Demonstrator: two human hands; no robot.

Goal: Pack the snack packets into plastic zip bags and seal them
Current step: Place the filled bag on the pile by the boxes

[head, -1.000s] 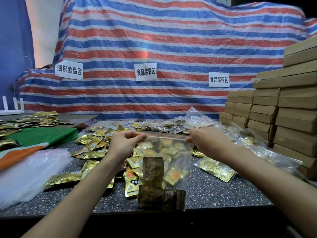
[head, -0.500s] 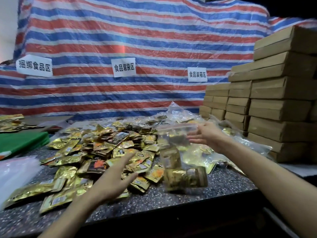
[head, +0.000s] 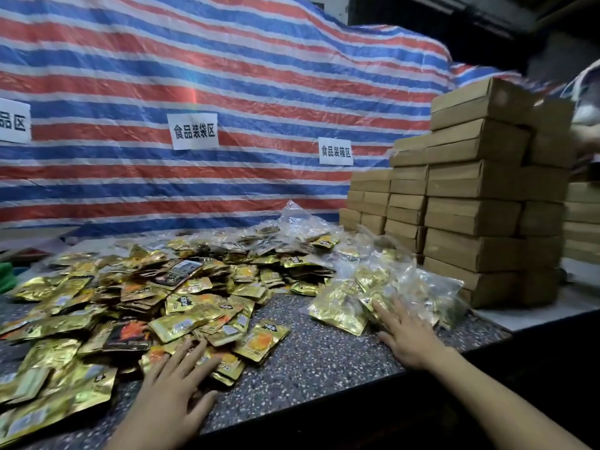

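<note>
Partway by judgement: filled zip bags (head: 412, 284) heaped right of centre beside stacked boxes (head: 470, 209), many loose snack packets (head: 181, 297) unpacked across bench (head: 324, 358) centre-left; left grip (head: 175, 381) flat, fingers spread on packets, right grip (head: 409, 339) flat against bags, neither holding anything.

Bare tabletop (head: 311, 358) wedge opens at the front edge between the loose packet heap (head: 162, 297) on the left and the filled bags (head: 389, 287) on the right, closing toward the back. Stacked boxes (head: 470, 206) wall off the right side behind the bags; striped tarp (head: 227, 76) closes the rear.
</note>
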